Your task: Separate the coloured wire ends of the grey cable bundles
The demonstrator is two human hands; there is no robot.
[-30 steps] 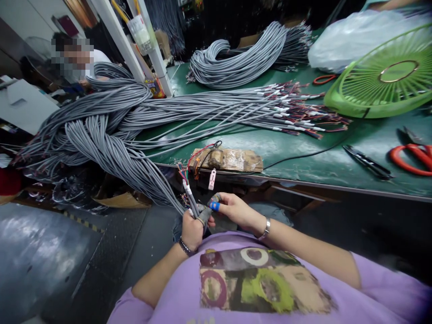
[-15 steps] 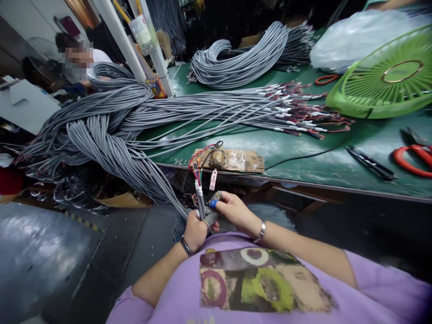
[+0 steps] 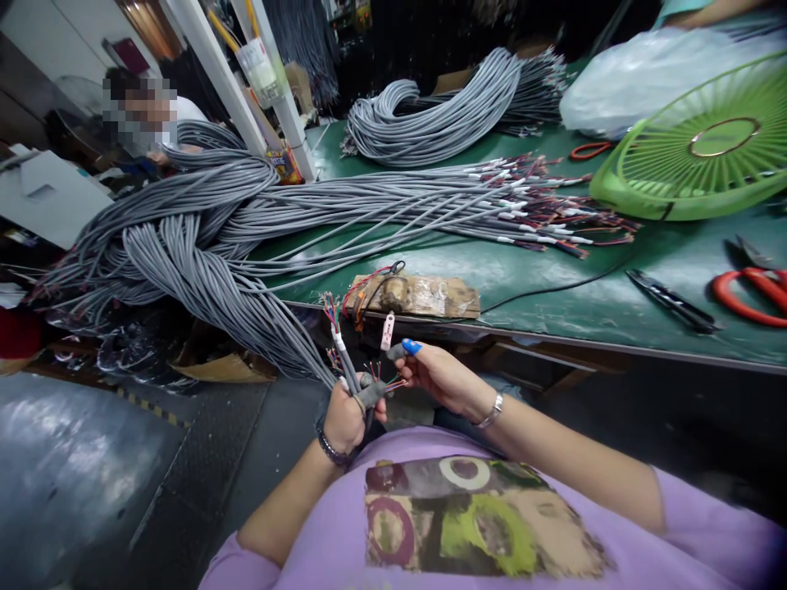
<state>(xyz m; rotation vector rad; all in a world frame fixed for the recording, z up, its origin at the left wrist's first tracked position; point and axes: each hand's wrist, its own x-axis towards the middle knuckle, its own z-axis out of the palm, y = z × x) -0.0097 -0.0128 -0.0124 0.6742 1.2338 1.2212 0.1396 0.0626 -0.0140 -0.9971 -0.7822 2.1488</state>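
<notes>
My left hand is closed round a few grey cables in front of my body. A grey cover wraps its thumb. One cable stands up with a white sleeve and stripped, coloured wires at its top. More thin coloured wires fan out to the right beside the covered thumb. My right hand is just right of these, its fingers curled and pinched together, with blue tape on the thumb and a grey cover on a finger. The wire tips reach its lower fingers; whether they are gripped is hidden.
A large grey cable bundle hangs over the green table. Near the edge lies a wooden block with a pink tag. Right are a green fan, pliers and red-handled scissors. A person sits far left.
My right hand has drawn away to the right from my left hand. The held cables have tilted left, and thin wires now show fanned out between the hands.
</notes>
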